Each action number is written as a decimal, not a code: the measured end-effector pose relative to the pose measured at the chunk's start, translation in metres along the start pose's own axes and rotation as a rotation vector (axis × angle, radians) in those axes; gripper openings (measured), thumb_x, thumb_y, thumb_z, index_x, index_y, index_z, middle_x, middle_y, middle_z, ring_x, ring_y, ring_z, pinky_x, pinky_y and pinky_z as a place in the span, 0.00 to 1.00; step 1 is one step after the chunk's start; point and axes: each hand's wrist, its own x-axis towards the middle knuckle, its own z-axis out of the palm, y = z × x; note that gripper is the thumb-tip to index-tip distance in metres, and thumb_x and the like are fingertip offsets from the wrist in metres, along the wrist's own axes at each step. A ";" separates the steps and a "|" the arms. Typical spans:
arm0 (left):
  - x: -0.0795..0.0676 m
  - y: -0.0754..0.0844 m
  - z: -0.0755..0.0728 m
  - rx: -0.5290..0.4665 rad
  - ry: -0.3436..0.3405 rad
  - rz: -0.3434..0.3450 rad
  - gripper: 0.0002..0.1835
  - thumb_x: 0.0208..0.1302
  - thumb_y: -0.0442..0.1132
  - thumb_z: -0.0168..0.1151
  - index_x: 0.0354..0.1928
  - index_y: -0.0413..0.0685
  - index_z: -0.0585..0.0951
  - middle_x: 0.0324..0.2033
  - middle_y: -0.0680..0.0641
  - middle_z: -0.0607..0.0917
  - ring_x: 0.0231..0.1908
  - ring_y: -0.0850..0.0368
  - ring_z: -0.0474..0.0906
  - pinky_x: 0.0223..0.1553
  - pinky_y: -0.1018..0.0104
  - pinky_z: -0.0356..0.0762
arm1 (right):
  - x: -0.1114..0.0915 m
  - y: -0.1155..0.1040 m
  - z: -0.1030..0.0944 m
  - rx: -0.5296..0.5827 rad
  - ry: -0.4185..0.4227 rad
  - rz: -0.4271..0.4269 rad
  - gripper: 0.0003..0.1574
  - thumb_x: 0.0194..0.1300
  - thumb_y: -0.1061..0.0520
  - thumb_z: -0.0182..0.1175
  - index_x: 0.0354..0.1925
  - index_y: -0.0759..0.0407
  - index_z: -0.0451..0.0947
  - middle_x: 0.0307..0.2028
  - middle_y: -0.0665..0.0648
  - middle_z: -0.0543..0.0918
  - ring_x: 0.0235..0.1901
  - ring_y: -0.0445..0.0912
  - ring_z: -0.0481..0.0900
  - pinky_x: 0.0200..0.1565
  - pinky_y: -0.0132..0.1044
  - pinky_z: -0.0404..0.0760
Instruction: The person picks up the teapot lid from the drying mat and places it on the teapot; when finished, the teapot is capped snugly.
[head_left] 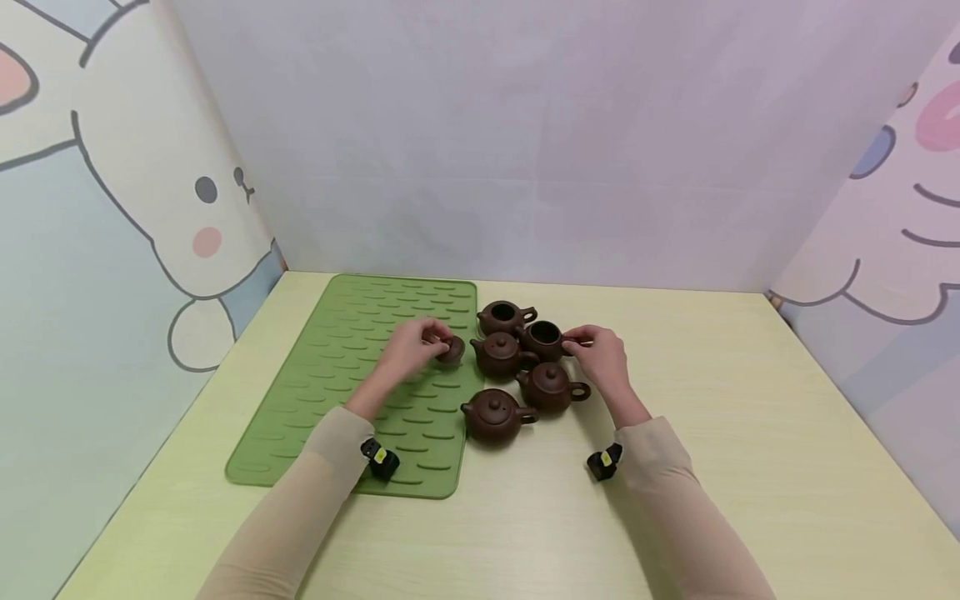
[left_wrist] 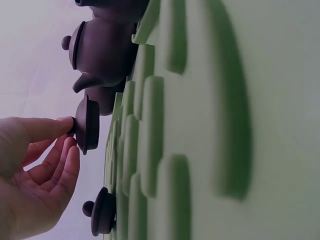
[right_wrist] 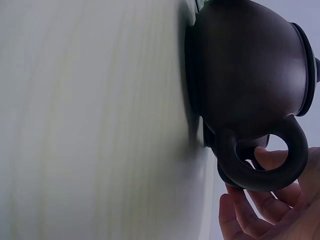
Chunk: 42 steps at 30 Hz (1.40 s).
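Observation:
My left hand [head_left: 411, 350] pinches a dark brown teapot lid [left_wrist: 89, 125] by its knob, holding it raised on edge in the left wrist view. A second lid [left_wrist: 103, 212] lies on the green mat [head_left: 300, 417], seen in the left wrist view. At the right, my right hand [head_left: 600, 357] pinches the handle of a lidless teapot [head_left: 543, 337], whose dark opening faces up. Another lidless teapot [head_left: 501, 317] stands behind it. Close to the right hand in its wrist view, a lidded teapot [right_wrist: 250, 65] hides much of the held handle.
Lidded teapots stand close together: one in the middle [head_left: 497, 358], one at right [head_left: 550, 390] and one in front [head_left: 494, 418], beside the mat's right edge. The pale wooden table [head_left: 712, 400] extends to the right, with a plain wall [head_left: 525, 150] behind.

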 end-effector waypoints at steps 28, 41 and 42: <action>0.021 0.047 -0.003 -0.005 0.011 0.077 0.09 0.68 0.37 0.64 0.48 0.47 0.84 0.47 0.44 0.87 0.48 0.49 0.84 0.47 0.57 0.84 | -0.001 0.002 0.000 -0.008 0.017 0.002 0.14 0.68 0.55 0.64 0.49 0.60 0.85 0.47 0.63 0.88 0.49 0.56 0.85 0.52 0.49 0.79; 0.039 0.065 0.018 -0.021 -0.020 0.148 0.09 0.68 0.37 0.64 0.48 0.47 0.83 0.47 0.46 0.87 0.46 0.51 0.83 0.47 0.60 0.84 | 0.001 0.003 0.001 -0.008 0.015 0.006 0.13 0.68 0.56 0.63 0.49 0.59 0.85 0.47 0.62 0.88 0.50 0.55 0.85 0.53 0.49 0.79; 0.041 0.066 0.020 -0.018 -0.023 0.156 0.09 0.68 0.37 0.64 0.48 0.46 0.83 0.47 0.46 0.87 0.46 0.51 0.84 0.47 0.60 0.84 | 0.001 0.003 0.001 -0.008 0.014 0.006 0.13 0.68 0.56 0.63 0.49 0.59 0.86 0.47 0.62 0.88 0.50 0.56 0.85 0.52 0.49 0.79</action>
